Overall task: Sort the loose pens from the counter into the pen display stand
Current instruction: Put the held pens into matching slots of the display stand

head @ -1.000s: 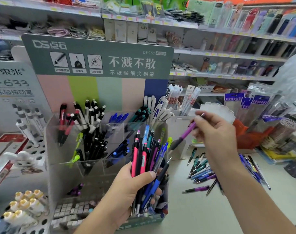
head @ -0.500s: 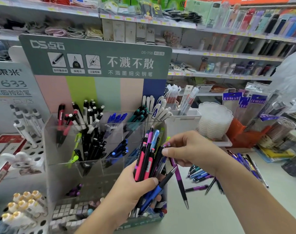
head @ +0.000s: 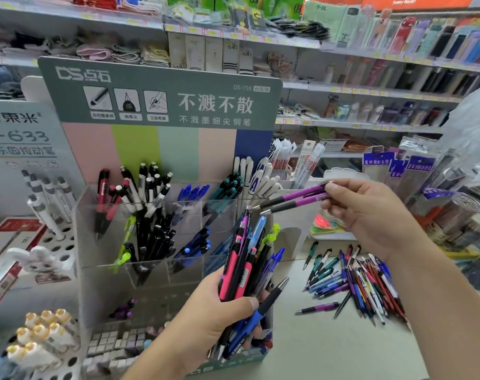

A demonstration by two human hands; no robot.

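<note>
While her left hand (head: 219,316) grips a mixed bundle (head: 244,270), the right hand (head: 370,215) pinches two purple pens (head: 296,198). Next, probably, they go tip-down into the stand (head: 156,270), beside its purple ones.

The left hand (head: 206,314) grips a mixed bundle of pink, black and blue plastic pens (head: 244,267) upright before the clear acrylic pen display stand (head: 156,215). Above it to the right, the right hand (head: 370,215) pinches two purple black-gripped pens (head: 296,198), tips leftward; below that hand, loose multicoloured pens (head: 356,281) lie scattered on the pale counter (head: 329,349).
</note>
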